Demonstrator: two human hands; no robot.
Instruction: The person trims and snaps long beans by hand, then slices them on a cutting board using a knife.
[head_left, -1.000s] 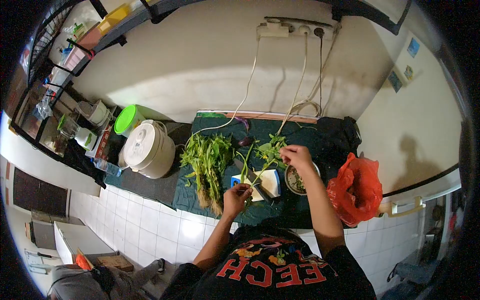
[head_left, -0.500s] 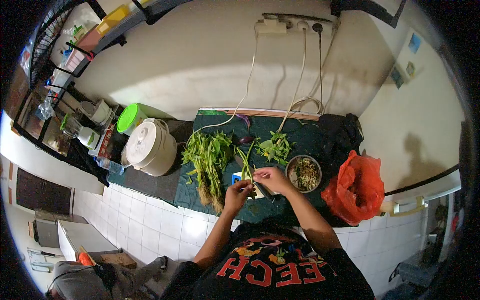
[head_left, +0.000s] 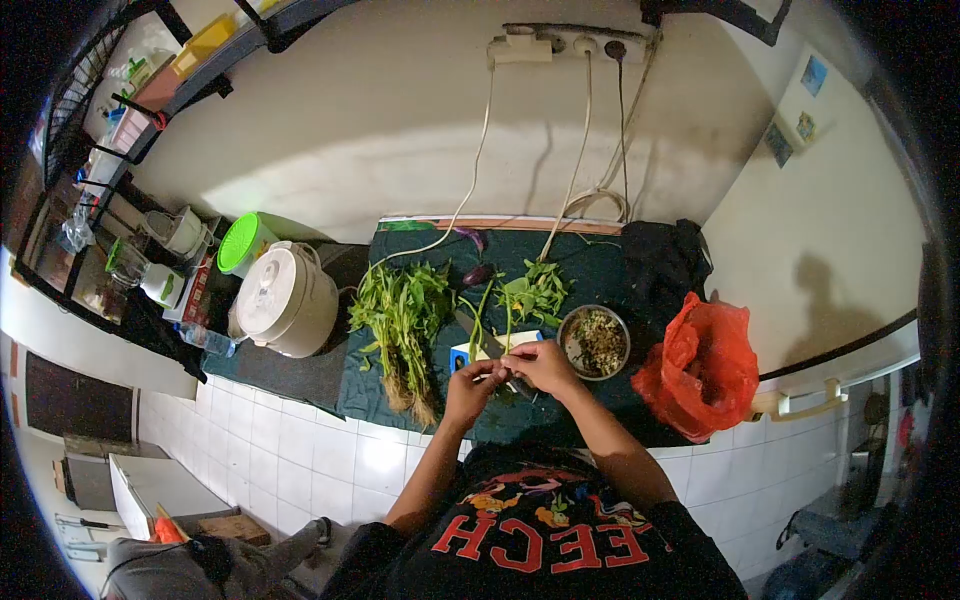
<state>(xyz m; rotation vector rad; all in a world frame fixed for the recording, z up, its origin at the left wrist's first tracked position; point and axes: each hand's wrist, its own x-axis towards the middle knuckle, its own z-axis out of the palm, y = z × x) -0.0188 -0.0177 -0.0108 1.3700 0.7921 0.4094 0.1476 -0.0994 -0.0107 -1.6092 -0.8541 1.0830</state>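
At L hand (head_left: 470,392) & R hand (head_left: 541,366), stem (head_left: 508,332) (slim, grn)

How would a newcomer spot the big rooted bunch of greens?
Start at the dark green cloth on the counter, below the wall sockets. On its left part, just right of the round white lidded cooker, lies the big leafy bunch. Unlike the smaller leafy pile farther right, it shows pale, stringy roots at its near end.
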